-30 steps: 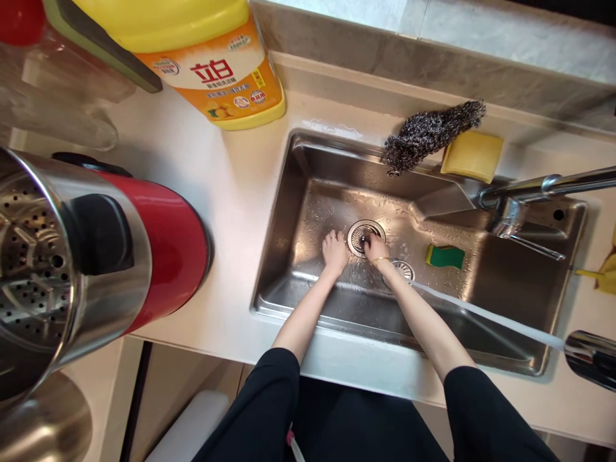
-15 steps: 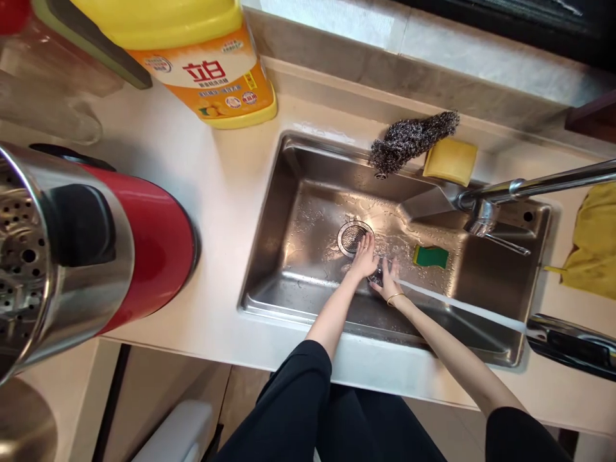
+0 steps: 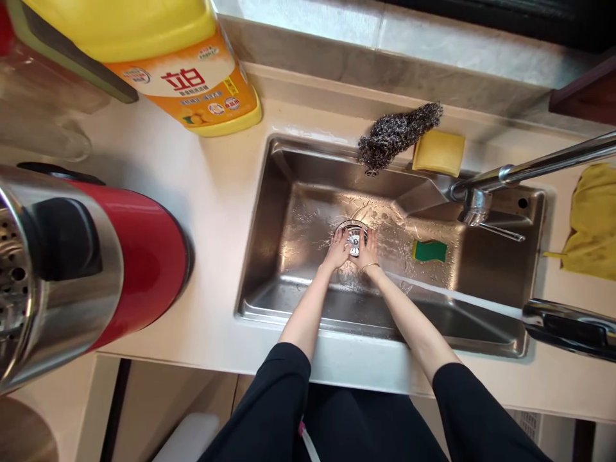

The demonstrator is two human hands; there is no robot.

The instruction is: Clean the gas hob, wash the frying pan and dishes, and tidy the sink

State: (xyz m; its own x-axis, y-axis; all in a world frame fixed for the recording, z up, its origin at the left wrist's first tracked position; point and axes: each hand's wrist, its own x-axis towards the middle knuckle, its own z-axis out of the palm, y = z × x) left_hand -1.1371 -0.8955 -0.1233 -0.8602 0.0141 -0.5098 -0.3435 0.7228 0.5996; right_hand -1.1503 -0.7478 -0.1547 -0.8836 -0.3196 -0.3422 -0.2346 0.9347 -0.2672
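Observation:
In the head view, a shiny metal sink strainer point(image 3: 355, 240) sits at the drain opening of the stainless steel sink point(image 3: 298, 221). My left hand point(image 3: 337, 250) grips its left side with the fingers curved round the rim. From the right, my right hand point(image 3: 367, 250), with a thin bangle at the wrist, grips the same strainer. Its underside is hidden, so I cannot tell how deep it sits. To the right, a green and yellow sponge point(image 3: 430, 251) lies on the wet sink floor. A white stream of water point(image 3: 457, 296) runs towards my right wrist.
The water comes from a black and chrome tap head point(image 3: 568, 327) at right. Behind the sink lie a steel wool scourer point(image 3: 399, 133) and a yellow sponge point(image 3: 439, 153). A yellow detergent jug point(image 3: 187, 83) and a red and steel pot point(image 3: 139, 256) stand left; a yellow cloth point(image 3: 594, 221) lies right.
My right hand has moved left to the drain with the strainer, which was beside the opening before. My left hand has shifted left and now holds the strainer's other side. The view has shifted slightly.

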